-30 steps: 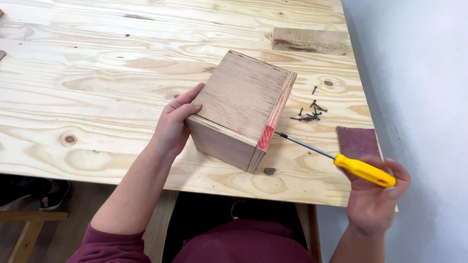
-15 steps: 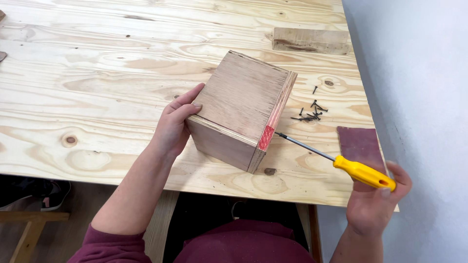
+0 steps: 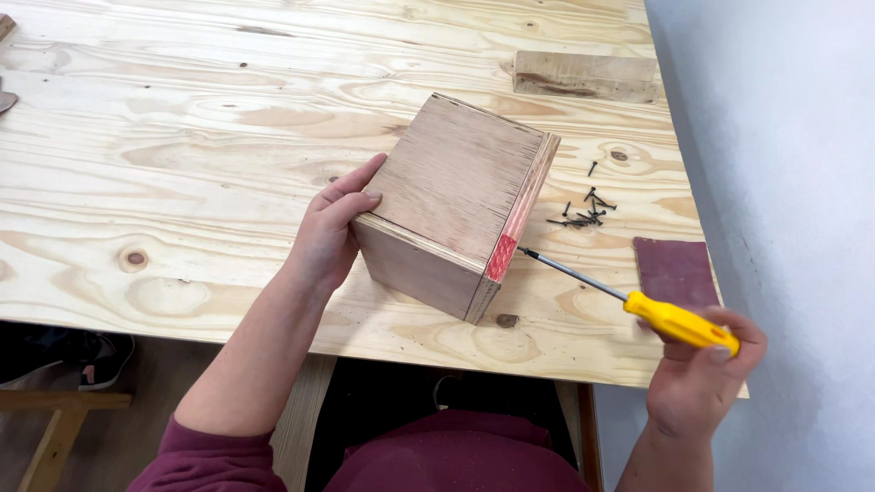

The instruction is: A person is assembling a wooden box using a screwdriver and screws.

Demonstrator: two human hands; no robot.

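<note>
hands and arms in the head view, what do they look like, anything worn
Both hands are bare: the left hand and right hand show no gloves, rings or watch. Forearms are uncovered; a maroon sleeve is pushed up near the left elbow.
</note>
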